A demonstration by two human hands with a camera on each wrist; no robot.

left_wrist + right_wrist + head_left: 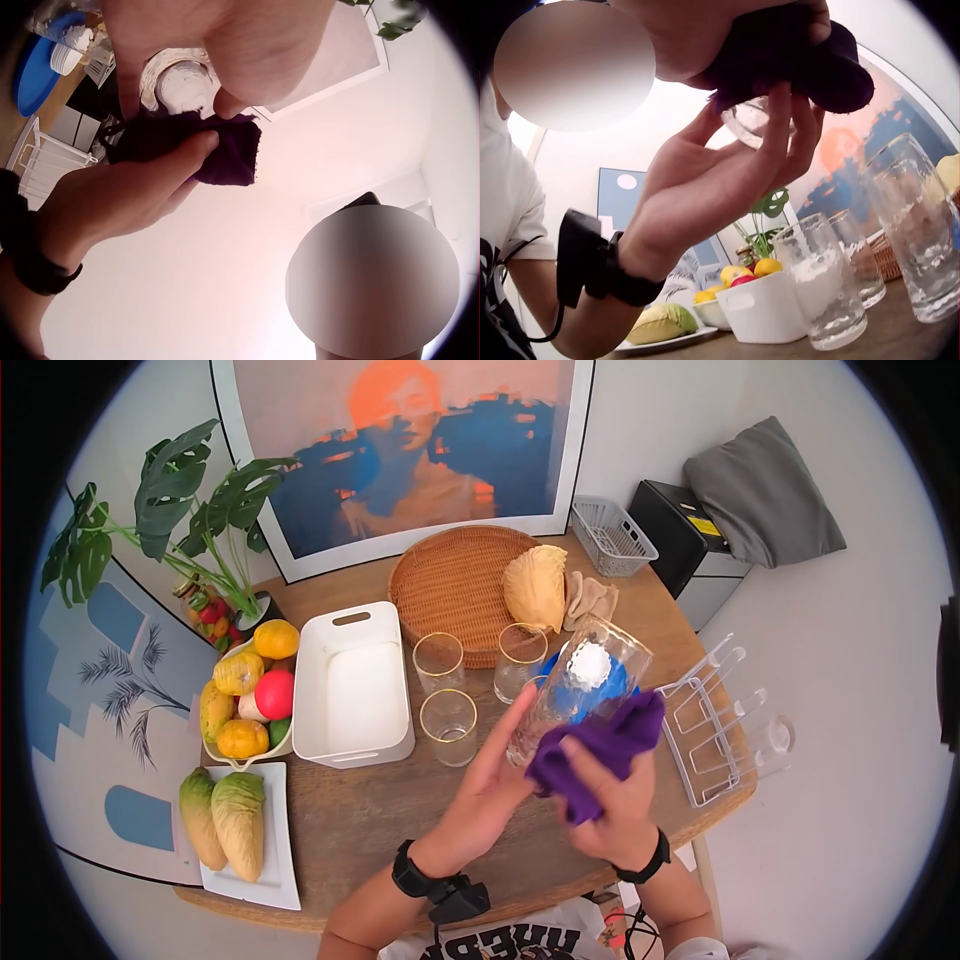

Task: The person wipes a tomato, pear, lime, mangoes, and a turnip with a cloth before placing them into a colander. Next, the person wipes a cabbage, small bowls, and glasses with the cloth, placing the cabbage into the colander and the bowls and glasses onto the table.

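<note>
A clear, gold-rimmed drinking glass is tilted above the table, its rim to the upper right. My left hand holds it near the base, fingers around its side. My right hand grips a bunched purple cloth against the lower side of the glass. In the left wrist view, the thumb presses on the cloth. The right wrist view shows the left hand curled round the glass's round end, partly covered by cloth. Three gold-rimmed glasses stand upright left of my hands.
A white bin and a fruit bowl stand left, near a plate with two cabbage-like vegetables. A wicker tray lies behind. A blue plate sits beyond the held glass. A wire rack stands at the right edge.
</note>
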